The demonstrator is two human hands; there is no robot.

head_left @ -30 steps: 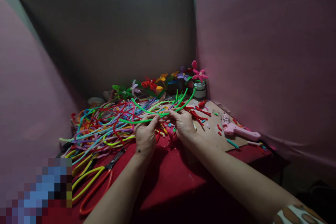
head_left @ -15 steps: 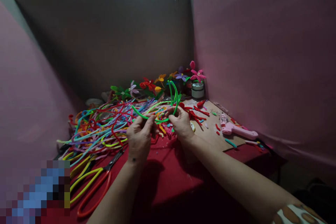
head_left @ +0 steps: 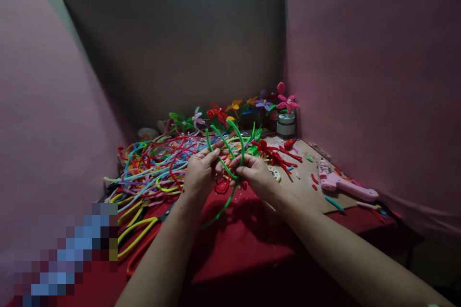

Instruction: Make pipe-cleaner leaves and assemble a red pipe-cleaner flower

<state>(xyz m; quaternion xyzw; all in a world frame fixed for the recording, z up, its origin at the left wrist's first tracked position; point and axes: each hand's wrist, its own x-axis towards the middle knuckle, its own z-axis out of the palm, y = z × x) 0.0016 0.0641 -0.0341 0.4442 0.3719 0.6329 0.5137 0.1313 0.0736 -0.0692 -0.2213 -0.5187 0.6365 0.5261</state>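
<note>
Bent green fuzzy stems (head_left: 242, 146) cross in right hand's (head_left: 254, 172) pinch; left hand (head_left: 201, 170) at one stem, grip unclear. Red cloth-covered table (head_left: 248, 244) below, pink sheet (head_left: 374, 81) alongside.

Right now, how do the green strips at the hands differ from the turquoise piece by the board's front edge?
The green strips are long; the turquoise piece is short. The green strips curve strongly, while the turquoise piece looks nearly straight. The right hand grips the green strips; the turquoise piece lies untouched. Both are slender.
</note>
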